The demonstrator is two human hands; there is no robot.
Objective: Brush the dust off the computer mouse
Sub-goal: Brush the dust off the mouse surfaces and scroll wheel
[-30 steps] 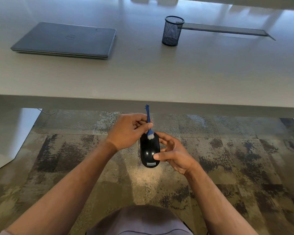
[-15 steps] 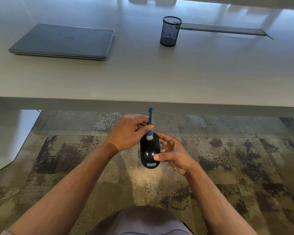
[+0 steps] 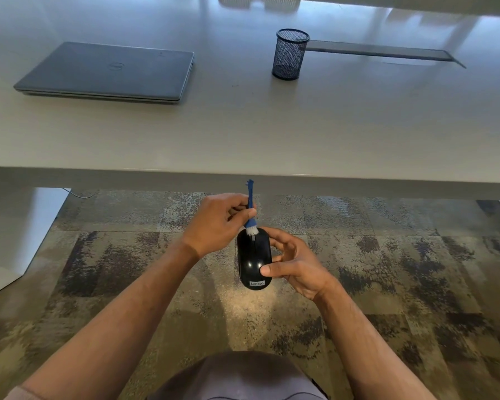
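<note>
Mouse: black computer mouse (image 3: 254, 259) held above the carpet (image 3: 387, 269), in front of the table (image 3: 243, 134) near edge.
Right grip: right hand (image 3: 293, 265) clasps the mouse, thumb on top.
Left grip: left hand (image 3: 218, 223) pinches the blue brush (image 3: 251, 210), white bristles touching the mouse's far end.
Table: closed laptop (image 3: 107, 72) toward the far left, mesh cup (image 3: 289, 54) near the far edge.

Right hand (image 3: 293, 267) holds a glossy black computer mouse (image 3: 253, 259); left hand (image 3: 217, 223) pinches a small blue-handled, white-bristled brush (image 3: 251, 210) touching its front end.

One view only, worn on the head, looking forward and steeply down: close over both forearms, patterned grey-brown carpet (image 3: 387, 269) below, pale flat desk (image 3: 243, 134) stretching away across the upper half.
</note>
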